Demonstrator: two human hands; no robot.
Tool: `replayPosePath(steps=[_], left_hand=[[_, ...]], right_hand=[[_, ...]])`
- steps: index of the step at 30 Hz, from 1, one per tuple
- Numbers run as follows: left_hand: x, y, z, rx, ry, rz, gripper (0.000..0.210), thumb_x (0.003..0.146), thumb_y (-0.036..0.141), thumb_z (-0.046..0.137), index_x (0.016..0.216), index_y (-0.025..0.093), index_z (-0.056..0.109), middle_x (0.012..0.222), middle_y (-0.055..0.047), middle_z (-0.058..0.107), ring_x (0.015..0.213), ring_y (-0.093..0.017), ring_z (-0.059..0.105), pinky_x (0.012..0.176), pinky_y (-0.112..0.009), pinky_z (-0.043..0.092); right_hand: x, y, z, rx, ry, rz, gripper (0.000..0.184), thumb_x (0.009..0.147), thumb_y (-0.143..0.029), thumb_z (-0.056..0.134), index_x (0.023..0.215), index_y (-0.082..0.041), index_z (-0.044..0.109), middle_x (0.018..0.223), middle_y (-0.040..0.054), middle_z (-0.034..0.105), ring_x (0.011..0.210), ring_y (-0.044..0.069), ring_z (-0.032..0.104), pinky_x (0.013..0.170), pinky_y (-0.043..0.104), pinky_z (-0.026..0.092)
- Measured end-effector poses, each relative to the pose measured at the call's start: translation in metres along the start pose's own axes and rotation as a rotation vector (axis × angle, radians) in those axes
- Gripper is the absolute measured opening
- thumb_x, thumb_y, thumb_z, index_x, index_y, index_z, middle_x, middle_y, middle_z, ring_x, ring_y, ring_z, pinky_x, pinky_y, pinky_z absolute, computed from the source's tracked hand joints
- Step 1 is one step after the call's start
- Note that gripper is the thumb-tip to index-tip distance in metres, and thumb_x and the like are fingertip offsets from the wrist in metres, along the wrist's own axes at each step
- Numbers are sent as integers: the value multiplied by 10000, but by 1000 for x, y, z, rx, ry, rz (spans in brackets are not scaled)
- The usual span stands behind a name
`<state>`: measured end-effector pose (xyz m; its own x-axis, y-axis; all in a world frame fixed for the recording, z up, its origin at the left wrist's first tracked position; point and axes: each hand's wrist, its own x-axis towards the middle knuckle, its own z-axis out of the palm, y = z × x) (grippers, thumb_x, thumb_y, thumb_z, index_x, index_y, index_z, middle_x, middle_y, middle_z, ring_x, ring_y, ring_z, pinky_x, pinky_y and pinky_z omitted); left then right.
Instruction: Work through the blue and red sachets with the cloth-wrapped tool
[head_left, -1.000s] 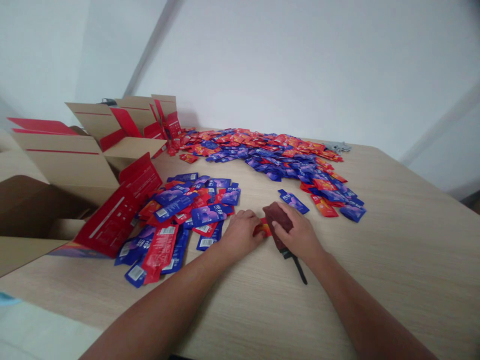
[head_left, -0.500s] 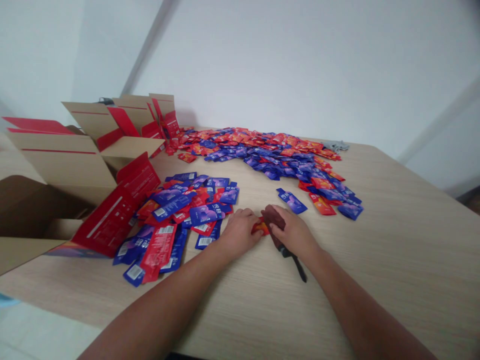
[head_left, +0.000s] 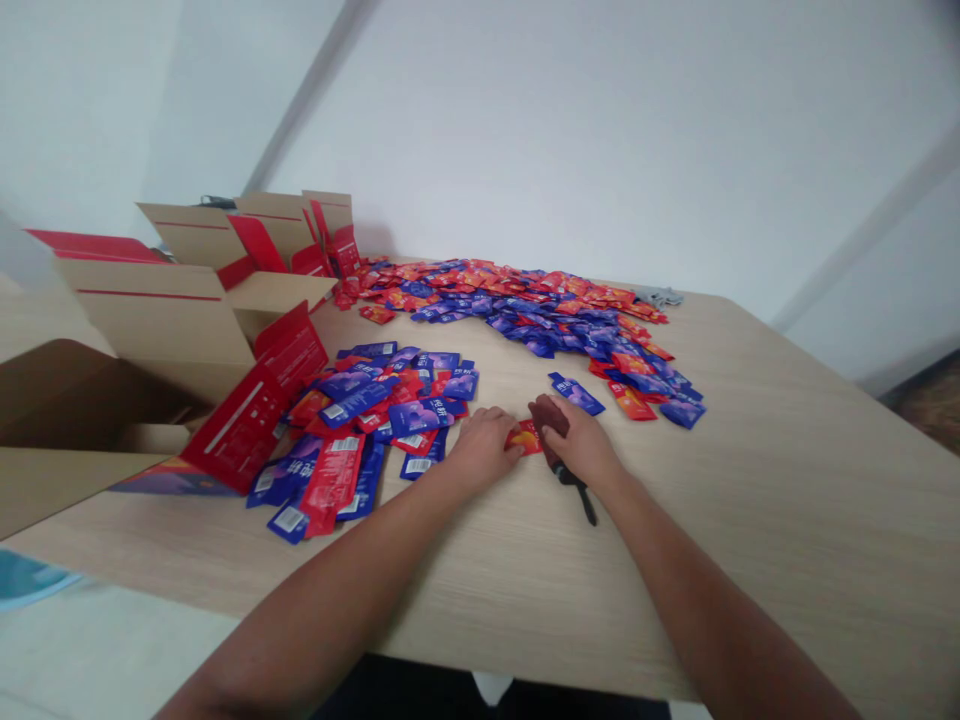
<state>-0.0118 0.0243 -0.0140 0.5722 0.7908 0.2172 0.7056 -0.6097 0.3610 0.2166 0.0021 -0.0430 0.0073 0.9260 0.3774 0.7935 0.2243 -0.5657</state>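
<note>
Pressed on the table, my left hand [head_left: 484,447] grips the left end of a red-and-orange sachet [head_left: 527,437], thumb and fingers together. My right hand [head_left: 585,447] is wrapped around a dark brown oblong tool with a thin black tail [head_left: 550,428]; its exact kind I cannot make out. The tool's upper end is over the sachet's right end, and its tail points toward me. Just beyond my right hand lies a single blue-purple sachet [head_left: 576,394]. Left of my left hand is a loose heap of red and blue sachets [head_left: 360,400].
A long pile of red and blue sachets [head_left: 525,305] stretches along the far side of the table [head_left: 787,480]. Open cardboard boxes [head_left: 157,325] with red flaps line the left. A grey crumpled item [head_left: 660,297] lies behind the pile's right end.
My view has shifted slightly, showing more of the table's near edge. The tool has turned a little in my right hand, and more of the red sachet shows between my hands.
</note>
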Motion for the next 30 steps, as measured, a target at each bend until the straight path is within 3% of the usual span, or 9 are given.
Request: replayPosePath(steps=[4,12,18,24,30], left_hand=[[1,2,-3,25,-17,-20,224,938,356,717,1111,218,750,1170,-104,720,1103,-286,657,1022,-410,511],[1,7,-4,45,-23,-81,311,932,413,726,1161,203,732,1181,-121,724,1137,-301,671,1002,-395,522],[0,7,-5,34,-16,-185,533,867,474,780,1295,169,689,1266,-160,723,1196,-325,690,1005,-386,540],[1,6,-8,3,-44,-238,436,833,504,803,1141,205,723,1144,-121,764,1025,-289,736,857,-350,551],[-1,5,-13,-98,-17,-274,323,831,395,817,1049,212,663,1102,-104,759,956,-258,717,765,-331,512]], right_hand=[[1,3,3,14,21,20,624,911,-244,690,1525,-264,583,1501,103,677,1371,294,657,1187,495,507],[14,3,-6,-34,-75,-13,497,875,-181,707,1367,-241,676,1338,103,758,1278,291,701,1143,469,520],[4,3,0,-43,39,47,607,928,-260,687,1524,-227,582,1481,128,688,1344,313,668,1161,497,514],[-5,0,-4,15,43,43,618,940,-310,691,1542,-229,579,1467,125,702,1340,315,676,1169,513,519],[-5,-5,-11,8,65,38,583,926,-302,696,1500,-235,625,1439,112,722,1301,325,696,1140,506,541]])
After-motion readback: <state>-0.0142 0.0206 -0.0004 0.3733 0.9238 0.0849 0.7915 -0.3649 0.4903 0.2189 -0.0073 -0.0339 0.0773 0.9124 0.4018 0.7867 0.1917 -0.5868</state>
